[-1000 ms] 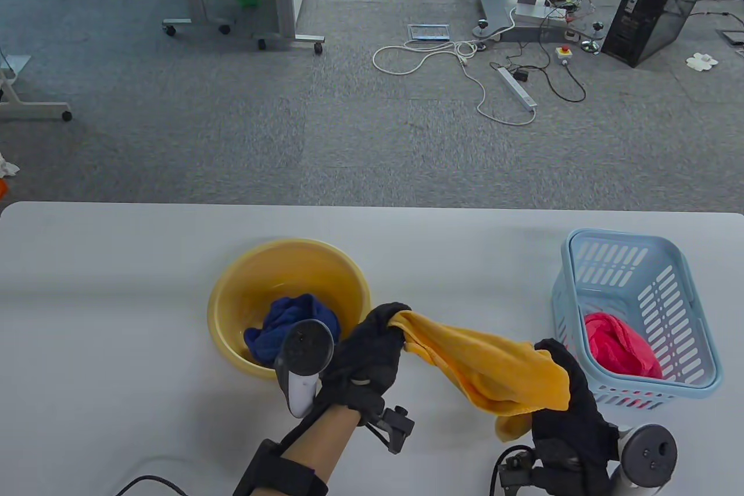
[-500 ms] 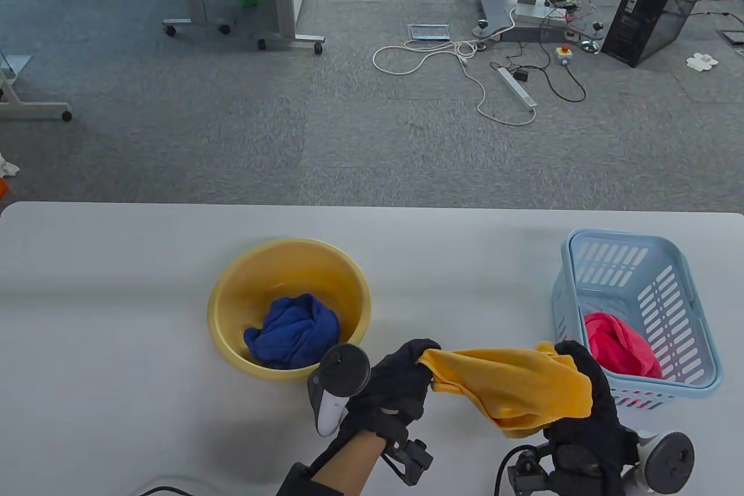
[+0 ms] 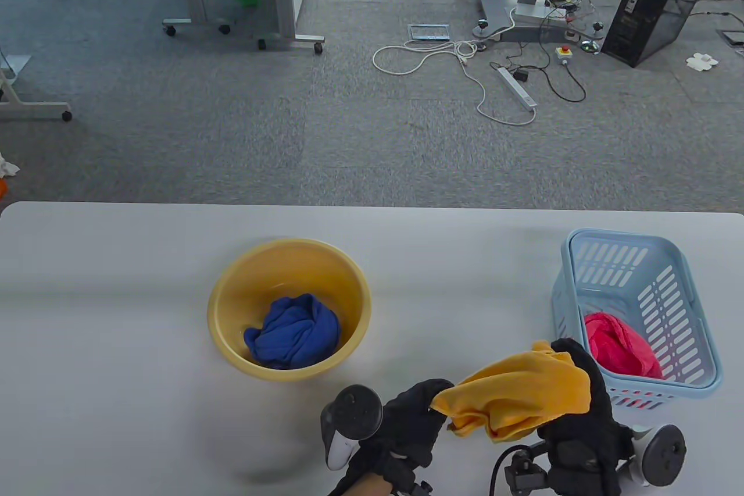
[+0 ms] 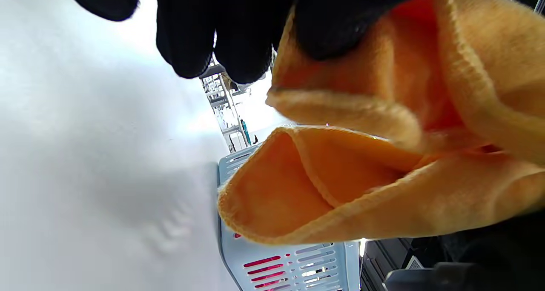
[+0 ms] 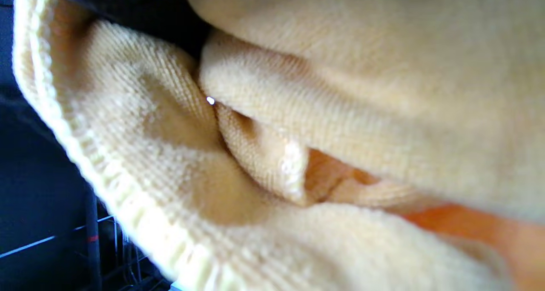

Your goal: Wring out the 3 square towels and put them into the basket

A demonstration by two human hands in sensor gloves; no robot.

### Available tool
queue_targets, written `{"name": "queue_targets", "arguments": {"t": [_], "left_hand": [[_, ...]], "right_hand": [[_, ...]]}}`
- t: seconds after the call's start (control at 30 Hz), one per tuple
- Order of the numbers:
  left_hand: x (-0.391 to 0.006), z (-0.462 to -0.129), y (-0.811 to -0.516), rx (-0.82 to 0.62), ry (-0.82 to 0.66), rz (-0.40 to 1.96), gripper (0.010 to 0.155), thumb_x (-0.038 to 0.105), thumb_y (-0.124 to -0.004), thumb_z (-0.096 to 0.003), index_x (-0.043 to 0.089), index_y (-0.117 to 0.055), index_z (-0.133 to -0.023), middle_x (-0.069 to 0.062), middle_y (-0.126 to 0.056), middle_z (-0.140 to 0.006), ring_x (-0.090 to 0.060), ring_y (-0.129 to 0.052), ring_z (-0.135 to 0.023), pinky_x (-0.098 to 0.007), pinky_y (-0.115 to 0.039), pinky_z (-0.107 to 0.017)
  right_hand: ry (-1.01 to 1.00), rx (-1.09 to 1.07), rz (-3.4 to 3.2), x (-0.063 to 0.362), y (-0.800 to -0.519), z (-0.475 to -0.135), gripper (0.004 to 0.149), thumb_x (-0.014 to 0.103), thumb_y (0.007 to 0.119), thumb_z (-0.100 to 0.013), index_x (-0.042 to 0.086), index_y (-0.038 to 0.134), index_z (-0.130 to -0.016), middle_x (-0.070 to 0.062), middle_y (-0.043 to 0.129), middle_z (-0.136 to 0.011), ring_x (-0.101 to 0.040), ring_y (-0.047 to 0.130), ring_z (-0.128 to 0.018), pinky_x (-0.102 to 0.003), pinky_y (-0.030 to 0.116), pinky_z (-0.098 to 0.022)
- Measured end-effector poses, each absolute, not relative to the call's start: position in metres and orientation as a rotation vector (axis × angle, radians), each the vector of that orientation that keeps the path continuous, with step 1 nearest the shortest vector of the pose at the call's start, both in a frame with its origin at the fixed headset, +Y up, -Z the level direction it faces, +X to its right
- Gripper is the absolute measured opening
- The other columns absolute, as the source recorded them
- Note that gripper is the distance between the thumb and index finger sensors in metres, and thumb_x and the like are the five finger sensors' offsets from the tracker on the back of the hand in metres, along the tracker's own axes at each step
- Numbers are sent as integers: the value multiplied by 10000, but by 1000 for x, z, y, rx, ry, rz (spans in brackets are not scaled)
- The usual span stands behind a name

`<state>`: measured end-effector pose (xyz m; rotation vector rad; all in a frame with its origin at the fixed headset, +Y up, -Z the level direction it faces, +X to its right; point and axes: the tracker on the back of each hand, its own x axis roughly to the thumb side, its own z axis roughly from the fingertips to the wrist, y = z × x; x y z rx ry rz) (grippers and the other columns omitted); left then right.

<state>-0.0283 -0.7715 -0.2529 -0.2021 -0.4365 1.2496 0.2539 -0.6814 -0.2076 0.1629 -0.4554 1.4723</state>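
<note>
Left hand (image 3: 415,417) moved nearer right hand (image 3: 572,403) | both grip bunched orange towel (image 3: 517,400) | basket (image 3: 686,310) rim just right

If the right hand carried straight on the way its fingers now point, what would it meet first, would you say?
Probably the blue basket: the right hand, gripping the yellow towel, points at its near-left corner, though height is unclear.
</note>
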Motion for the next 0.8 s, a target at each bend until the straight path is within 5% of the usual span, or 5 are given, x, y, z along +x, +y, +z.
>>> {"name": "queue_targets", "arguments": {"t": [0.17, 0.47, 0.7, 0.8], "left_hand": [[-35, -249, -771, -191, -438, 1190, 517, 363, -790, -567, 209, -715, -1054, -155, -769, -1038, -455, -773, -952, -707, -567, -651], [-39, -247, -764, -298, -574, 1219, 875, 418, -905, -522, 258, -358, -1186, -145, -255, -1221, -486, -384, -1122, -759, -405, -692], [-43, -251, -756, -426, -653, 1421, 1135, 583, -939, -487, 333, -28, -1117, -137, 3, -1187, -487, -141, -1135, -776, -272, -702], [-42, -251, -754, -387, -651, 1413, 1158, 619, -943, -463, 349, -21, -1110, -138, -6, -1189, -489, -141, -1135, -778, -271, -700]], "right_hand": [[-456, 160, 1482, 252, -682, -207, 544, 330, 842, -573, 211, 600, -1045, -92, 850, -880, -246, 964, -639, -635, 629, -723], [-432, 145, 1476, 248, -683, -207, 540, 326, 847, -569, 222, 609, -1042, -88, 848, -889, -260, 956, -652, -640, 623, -721], [-410, 173, 1541, 238, -685, -209, 541, 325, 853, -564, 229, 616, -1042, -83, 848, -896, -274, 950, -666, -648, 622, -716], [-413, 178, 1555, 234, -685, -209, 547, 323, 857, -560, 235, 615, -1043, -83, 852, -895, -277, 952, -666, -648, 624, -712]]}}
